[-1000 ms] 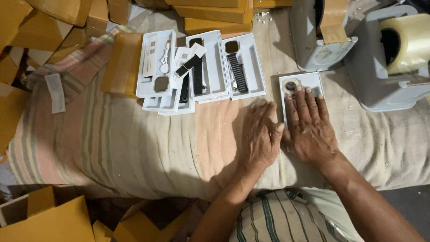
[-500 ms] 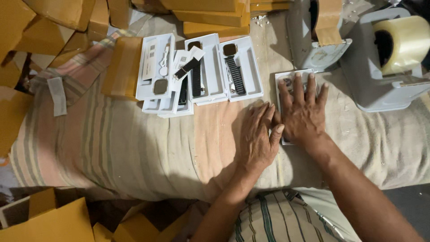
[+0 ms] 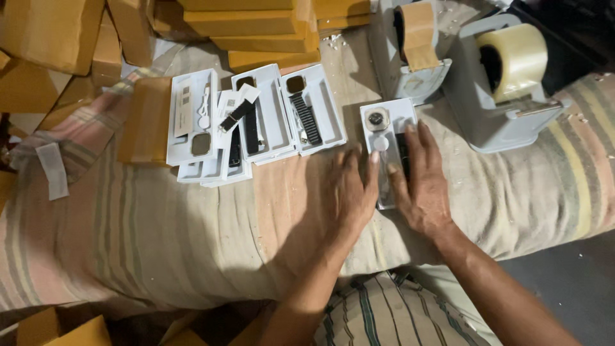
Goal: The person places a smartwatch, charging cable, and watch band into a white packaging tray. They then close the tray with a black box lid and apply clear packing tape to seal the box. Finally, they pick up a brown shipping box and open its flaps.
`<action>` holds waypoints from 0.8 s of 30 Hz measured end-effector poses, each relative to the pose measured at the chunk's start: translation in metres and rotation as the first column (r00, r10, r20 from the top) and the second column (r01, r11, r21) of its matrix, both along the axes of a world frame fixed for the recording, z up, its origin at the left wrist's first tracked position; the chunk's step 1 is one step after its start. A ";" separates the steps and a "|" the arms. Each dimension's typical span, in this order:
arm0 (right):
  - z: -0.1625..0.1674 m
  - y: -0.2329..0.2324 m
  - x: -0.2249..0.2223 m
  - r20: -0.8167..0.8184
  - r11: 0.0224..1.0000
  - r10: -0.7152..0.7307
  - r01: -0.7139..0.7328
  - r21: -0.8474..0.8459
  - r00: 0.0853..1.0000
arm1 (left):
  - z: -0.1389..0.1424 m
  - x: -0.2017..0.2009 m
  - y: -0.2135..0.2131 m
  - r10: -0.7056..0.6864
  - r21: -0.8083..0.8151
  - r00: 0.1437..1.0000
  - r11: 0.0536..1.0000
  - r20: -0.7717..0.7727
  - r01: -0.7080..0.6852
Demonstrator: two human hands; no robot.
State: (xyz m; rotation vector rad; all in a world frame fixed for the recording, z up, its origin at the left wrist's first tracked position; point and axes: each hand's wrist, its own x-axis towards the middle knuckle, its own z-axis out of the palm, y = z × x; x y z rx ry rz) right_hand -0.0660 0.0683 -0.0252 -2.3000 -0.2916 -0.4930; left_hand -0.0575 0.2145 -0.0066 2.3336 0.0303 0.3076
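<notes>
My right hand [image 3: 419, 182] lies flat, fingers spread, on the lower part of a white watch tray [image 3: 384, 122] that holds a watch face and a dark strap. Just left of that tray, my left hand [image 3: 346, 192] rests palm down on the striped cloth [image 3: 160, 230], its fingertips touching the tray's edge. Further left lie several open white trays [image 3: 269, 122] with watches, black straps and a white strap.
Two grey tape dispensers stand at the back right, one with brown tape [image 3: 416, 45], one with a clear roll [image 3: 512, 70]. Yellow-brown flat cartons [image 3: 256, 25] are stacked behind and at the left. A brown envelope [image 3: 144, 118] lies beside the trays.
My right hand has slid back down the tray, uncovering the watch face at its top. My left hand stays beside it. The view has shifted slightly.
</notes>
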 end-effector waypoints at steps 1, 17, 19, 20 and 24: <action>-0.001 -0.004 -0.002 0.035 0.999 -0.020 0.018 0.047 0.999 | 0.002 0.009 -0.004 0.001 -0.050 0.999 0.999 -0.046 -0.003; 0.029 -0.068 -0.043 0.082 0.985 0.127 -0.135 0.103 0.989 | 0.020 0.013 -0.026 -0.593 -0.992 0.797 -0.026 0.113 0.122; 0.032 -0.093 -0.046 0.113 0.977 0.051 -0.073 0.200 0.992 | 0.040 0.011 -0.022 -0.615 -0.912 0.778 0.231 0.133 0.339; 0.033 -0.110 -0.046 0.126 0.966 0.000 -0.033 0.258 0.992 | 0.049 0.009 -0.022 -0.623 -0.834 0.771 0.349 0.134 0.427; 0.022 -0.178 -0.012 0.031 0.864 -0.343 0.302 0.404 0.939 | 0.079 0.017 -0.018 -0.427 0.632 0.904 0.703 0.007 0.327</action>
